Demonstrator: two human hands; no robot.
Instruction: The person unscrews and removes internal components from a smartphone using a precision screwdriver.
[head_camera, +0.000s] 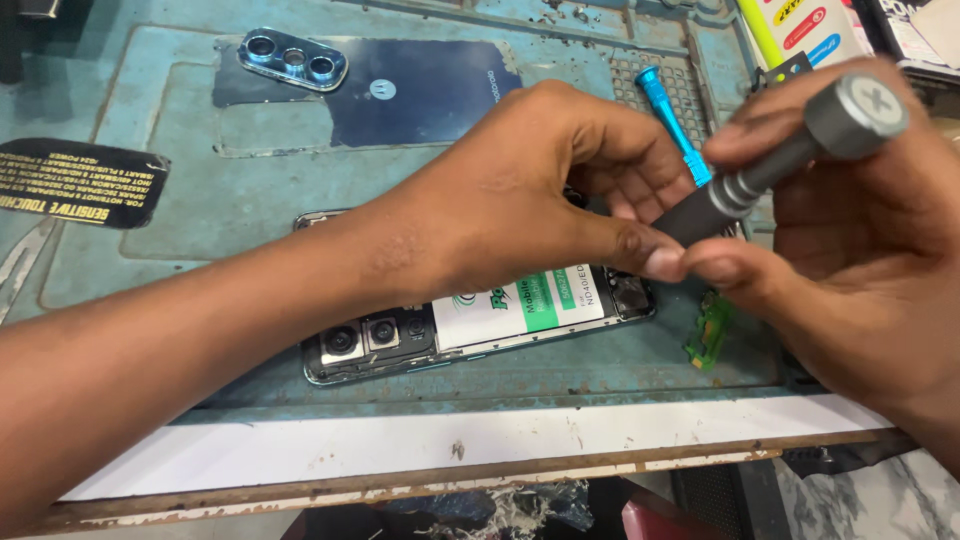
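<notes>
two hands, one driver, one opened phone

while the left hand (500, 200) reaches across from the left, its thumb and fingers pinch the dark shaft of a grey screwdriver (775, 165). the right hand (860, 270) closes round the same tool near its cross-marked cap. one driver, gripped by both hands, tilted, tip hidden behind the left fingers.

one opened phone (470, 325) lies flat on the teal work mat (200, 200), just under the hands; its middle and upper edge are blocked by the left hand. three camera lenses show at its left end, one white-and-green battery label in the middle.

one dark back cover (420, 95) sits farther up the mat, apart from the phone, with one metallic camera ring (293, 58) of three holes on its left corner.

one blue tool (672, 120) lies behind the left knuckles, partly hidden. one small green circuit board (708, 330) rests near the right hand, below it. one black sticker (75, 180) at the far left. white table edge (400, 445) in front.
</notes>
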